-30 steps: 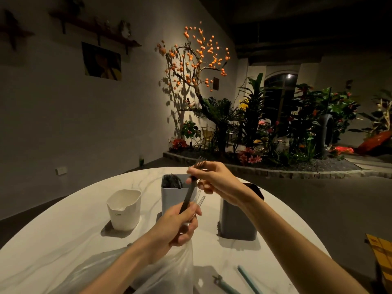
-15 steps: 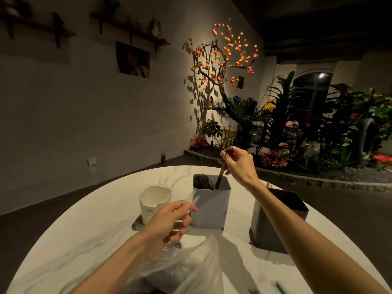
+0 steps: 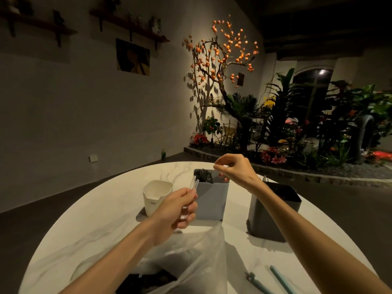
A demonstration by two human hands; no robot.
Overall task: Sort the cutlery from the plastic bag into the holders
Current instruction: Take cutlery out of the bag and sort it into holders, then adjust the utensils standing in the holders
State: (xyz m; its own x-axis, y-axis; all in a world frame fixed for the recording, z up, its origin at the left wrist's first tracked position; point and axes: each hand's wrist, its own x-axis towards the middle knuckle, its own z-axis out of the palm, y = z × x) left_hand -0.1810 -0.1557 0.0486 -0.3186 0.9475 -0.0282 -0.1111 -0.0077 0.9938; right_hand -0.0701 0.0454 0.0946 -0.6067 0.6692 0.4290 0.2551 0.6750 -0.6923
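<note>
My left hand [image 3: 177, 211] pinches clear plastic cutlery [image 3: 194, 183] whose tips point up in front of the blue-grey holder [image 3: 212, 202]. That holder has black cutlery [image 3: 203, 175] standing in it. Just above its right rim hovers my right hand [image 3: 233, 170], fingers loosely curled and holding nothing. A white holder [image 3: 157, 197] stands to the left and a dark grey holder [image 3: 273, 217] to the right. The crumpled clear plastic bag [image 3: 191, 259] lies near me under my left forearm, with dark items inside.
All of this sits on a round white marble table [image 3: 95, 225]. Teal straw-like pieces [image 3: 275, 279] lie on it at the near right. Beyond the table are a dark floor, a wall and an indoor planter with an orange-fruited tree [image 3: 222, 56].
My right hand took the black fork from my left hand, carried it to the blue-grey holder and let it go there. My left hand keeps the clear cutlery. My head turned left.
</note>
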